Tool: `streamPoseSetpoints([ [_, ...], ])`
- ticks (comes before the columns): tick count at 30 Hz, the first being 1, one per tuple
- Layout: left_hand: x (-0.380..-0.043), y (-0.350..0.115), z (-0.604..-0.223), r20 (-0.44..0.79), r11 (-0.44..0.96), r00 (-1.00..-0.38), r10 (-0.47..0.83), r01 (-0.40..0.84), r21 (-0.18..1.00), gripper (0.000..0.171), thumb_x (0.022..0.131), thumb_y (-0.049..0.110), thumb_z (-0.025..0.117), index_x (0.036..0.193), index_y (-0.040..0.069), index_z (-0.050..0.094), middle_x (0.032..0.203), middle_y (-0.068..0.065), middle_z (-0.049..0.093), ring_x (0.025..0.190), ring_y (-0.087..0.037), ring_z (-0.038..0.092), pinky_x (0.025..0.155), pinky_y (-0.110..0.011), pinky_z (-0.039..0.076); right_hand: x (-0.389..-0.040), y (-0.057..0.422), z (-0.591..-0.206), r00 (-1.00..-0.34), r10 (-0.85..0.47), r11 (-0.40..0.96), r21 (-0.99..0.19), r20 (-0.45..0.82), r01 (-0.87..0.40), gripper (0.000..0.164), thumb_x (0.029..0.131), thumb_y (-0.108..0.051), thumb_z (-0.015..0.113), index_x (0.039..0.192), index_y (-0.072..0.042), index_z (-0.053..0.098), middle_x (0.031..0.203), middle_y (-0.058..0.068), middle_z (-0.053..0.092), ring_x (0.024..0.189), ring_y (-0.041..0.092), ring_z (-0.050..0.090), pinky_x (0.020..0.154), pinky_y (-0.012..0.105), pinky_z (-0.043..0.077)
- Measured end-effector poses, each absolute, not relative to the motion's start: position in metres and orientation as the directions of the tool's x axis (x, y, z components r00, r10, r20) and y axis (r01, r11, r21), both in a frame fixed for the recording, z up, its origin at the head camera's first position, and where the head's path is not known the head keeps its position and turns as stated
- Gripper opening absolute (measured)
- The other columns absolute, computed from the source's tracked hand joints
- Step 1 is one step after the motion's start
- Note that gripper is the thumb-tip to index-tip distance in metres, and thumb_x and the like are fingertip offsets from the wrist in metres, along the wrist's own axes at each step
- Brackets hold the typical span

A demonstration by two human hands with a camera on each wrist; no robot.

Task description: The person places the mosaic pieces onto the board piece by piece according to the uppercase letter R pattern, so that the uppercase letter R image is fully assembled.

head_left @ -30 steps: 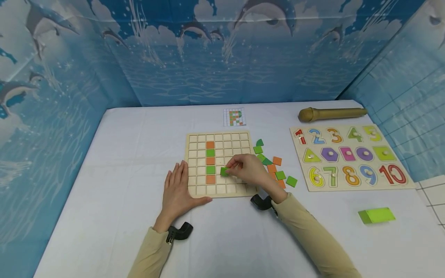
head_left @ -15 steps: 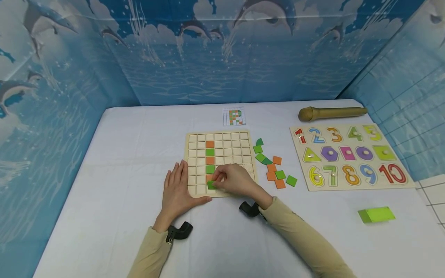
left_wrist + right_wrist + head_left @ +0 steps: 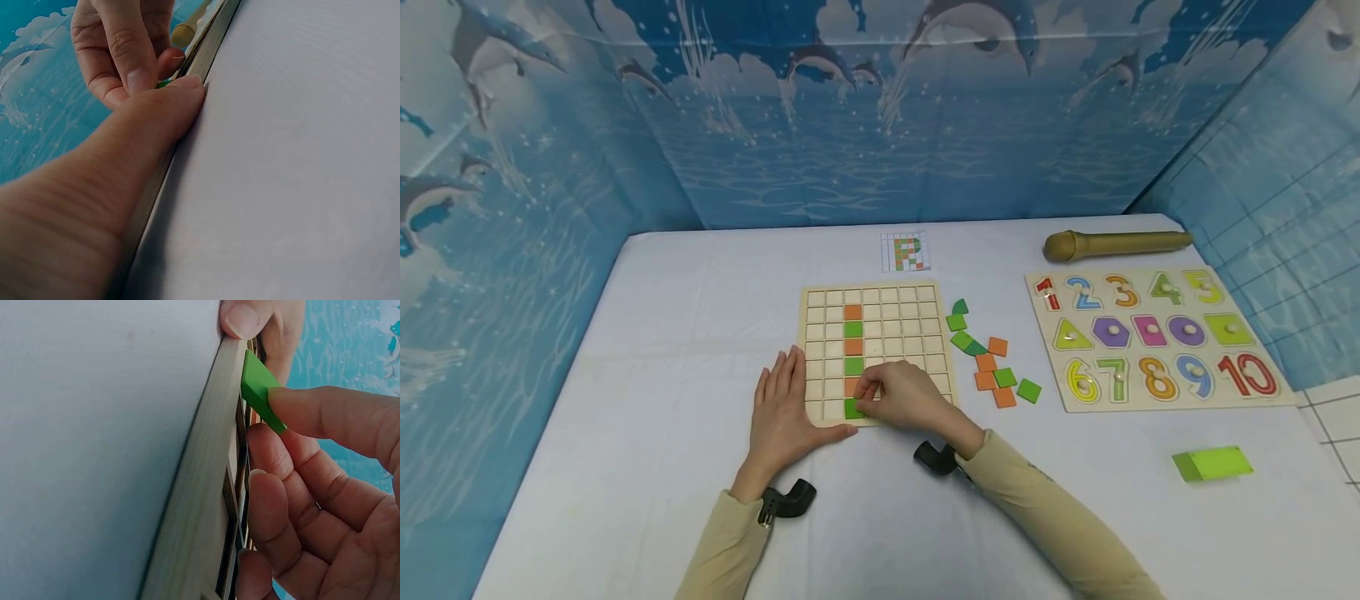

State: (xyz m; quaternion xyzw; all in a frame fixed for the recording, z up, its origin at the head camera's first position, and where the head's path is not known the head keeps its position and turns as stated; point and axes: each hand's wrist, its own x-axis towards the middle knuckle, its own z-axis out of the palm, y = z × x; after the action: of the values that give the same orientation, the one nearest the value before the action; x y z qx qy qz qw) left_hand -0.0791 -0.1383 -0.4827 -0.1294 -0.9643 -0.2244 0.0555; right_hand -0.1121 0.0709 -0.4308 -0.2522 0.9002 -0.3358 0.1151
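A green square tile (image 3: 259, 387) is pinched between thumb and fingers of my right hand (image 3: 904, 396). In the right wrist view the tile tilts, one edge at the near rim of the wooden grid board (image 3: 910, 333). It lies over the bottom cell of a column where orange and green tiles (image 3: 853, 329) alternate. My left hand (image 3: 782, 408) lies flat with fingers straight along the board's left edge. Its thumb (image 3: 181, 94) presses on the board's near edge, close to the tile. My right fingers hide some cells at the board's lower middle.
Loose orange and green tiles (image 3: 985, 381) lie right of the board. A small pattern card (image 3: 906, 252) is behind it. Farther right are a number puzzle board (image 3: 1157, 342), a brown microphone-shaped object (image 3: 1116, 244) and a green block (image 3: 1213, 464).
My right hand has carried the green tile left and toward me, from the board's middle to the bottom of the tile column. My left hand has stayed in place.
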Motion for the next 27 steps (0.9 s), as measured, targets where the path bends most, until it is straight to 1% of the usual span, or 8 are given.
streamPoseSetpoints([
  [6, -0.0787, -0.1385, -0.4832, 0.180, 0.864, -0.958, 0.224, 0.280, 0.419, 0.128, 0.059, 0.069, 0.074, 0.148, -0.006, 0.020, 0.154, -0.020, 0.018, 0.141, -0.032, 0.011, 0.111, -0.049, 0.006, -0.1110, 0.0698, -0.4294, -0.855, -0.519, 0.661, -0.648, -0.030, -0.378, 0.009, 0.079, -0.019, 0.077, 0.076, -0.018, 0.069, 0.065, -0.014, 0.058, 0.057, 0.002, 0.049, 0.054, 0.023, 0.041],
  [16, -0.0784, -0.1383, -0.4836, 0.190, 0.863, -0.956, 0.223, 0.284, 0.418, 0.127, 0.060, 0.068, 0.074, 0.148, -0.006, 0.020, 0.153, -0.020, 0.019, 0.141, -0.032, 0.012, 0.111, -0.048, 0.006, -0.1101, 0.0677, -0.4310, -0.863, -0.503, 0.655, -0.637, 0.032, -0.406, 0.013, 0.078, -0.014, 0.077, 0.069, -0.018, 0.069, 0.062, -0.014, 0.058, 0.055, 0.003, 0.049, 0.054, 0.023, 0.041],
  [20, -0.0782, -0.1386, -0.4835, 0.183, 0.865, -0.958, 0.222, 0.280, 0.417, 0.127, 0.060, 0.068, 0.074, 0.148, -0.006, 0.020, 0.153, -0.020, 0.019, 0.141, -0.032, 0.012, 0.111, -0.048, 0.006, -0.1099, 0.0667, -0.4314, -0.866, -0.500, 0.669, -0.625, 0.024, -0.403, 0.014, 0.079, -0.014, 0.076, 0.068, -0.018, 0.068, 0.060, -0.014, 0.056, 0.055, 0.004, 0.048, 0.053, 0.023, 0.040],
  [27, -0.0790, -0.1386, -0.4835, 0.169, 0.866, -0.961, 0.221, 0.273, 0.420, 0.128, 0.061, 0.070, 0.073, 0.149, -0.005, 0.018, 0.154, -0.019, 0.017, 0.142, -0.030, 0.010, 0.112, -0.047, 0.005, -0.1105, 0.0675, -0.4298, -0.849, -0.527, 0.671, -0.608, 0.013, -0.425, 0.012, 0.076, -0.014, 0.079, 0.070, -0.017, 0.070, 0.060, -0.013, 0.056, 0.056, 0.004, 0.049, 0.054, 0.023, 0.041],
])
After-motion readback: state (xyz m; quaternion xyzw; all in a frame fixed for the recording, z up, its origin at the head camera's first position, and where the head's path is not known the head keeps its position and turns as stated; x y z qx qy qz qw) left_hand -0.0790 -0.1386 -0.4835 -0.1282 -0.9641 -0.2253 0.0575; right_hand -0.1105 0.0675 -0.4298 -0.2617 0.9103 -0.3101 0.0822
